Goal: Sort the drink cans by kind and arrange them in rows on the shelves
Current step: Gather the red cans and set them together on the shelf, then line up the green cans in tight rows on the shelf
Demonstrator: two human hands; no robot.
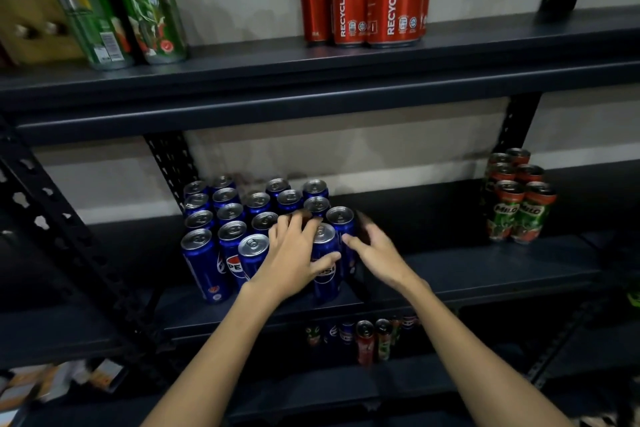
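Left hand [294,258] grips a front Pepsi can [325,265], thumb curled round it, nudging it into the blue rows on the middle shelf [485,263]; right hand [375,253] hovers beside it, fingers spread, holding nothing

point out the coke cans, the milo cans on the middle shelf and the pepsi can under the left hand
coke cans [367,0], head view, red side.
milo cans [519,210], head view, label.
pepsi can [325,274], head view, logo.

The left hand [294,253] grips a front-row Pepsi can [325,260] while the right hand [372,250] hovers open beside it.
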